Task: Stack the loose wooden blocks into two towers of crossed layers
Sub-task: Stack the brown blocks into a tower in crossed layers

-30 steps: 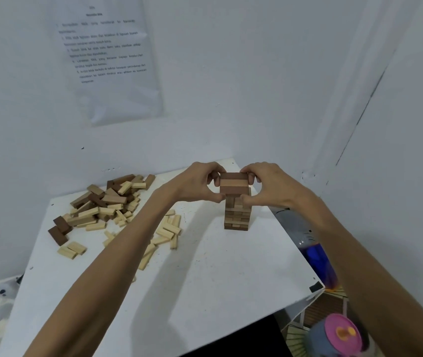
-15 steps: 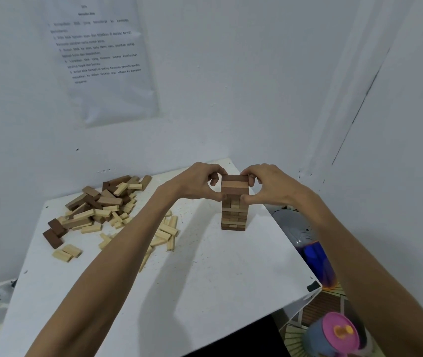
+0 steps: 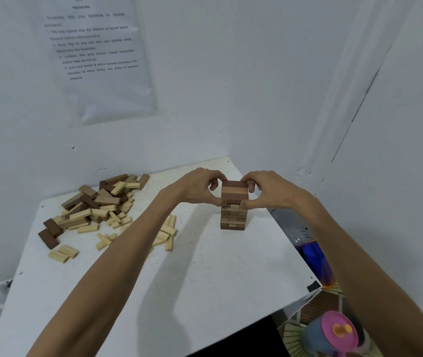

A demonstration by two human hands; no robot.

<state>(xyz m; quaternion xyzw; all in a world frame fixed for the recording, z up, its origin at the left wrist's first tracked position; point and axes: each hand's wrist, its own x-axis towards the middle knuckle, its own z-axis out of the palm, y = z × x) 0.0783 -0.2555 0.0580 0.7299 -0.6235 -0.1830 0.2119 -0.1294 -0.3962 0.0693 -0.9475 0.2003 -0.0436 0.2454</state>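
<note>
Head view: tower top (image 3: pixel 234 189) pinched between left hand (image 3: pixel 197 187) and right hand (image 3: pixel 270 189).

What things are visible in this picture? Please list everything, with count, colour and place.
tower: one, light and dark brown layers, far right of table.
loose blocks: many, pale and dark brown, heaped on table's left side.
table: one, white, in the room's corner.
printed sheet: one, white, on wall above the blocks.
container: one, grey-blue with pink lid, below table's near right corner.
blue object: one, beside table's right edge; kind unclear.
left hand: one, pinches the tower's top, left side.
right hand: one, pinches the tower's top, right side.
</note>
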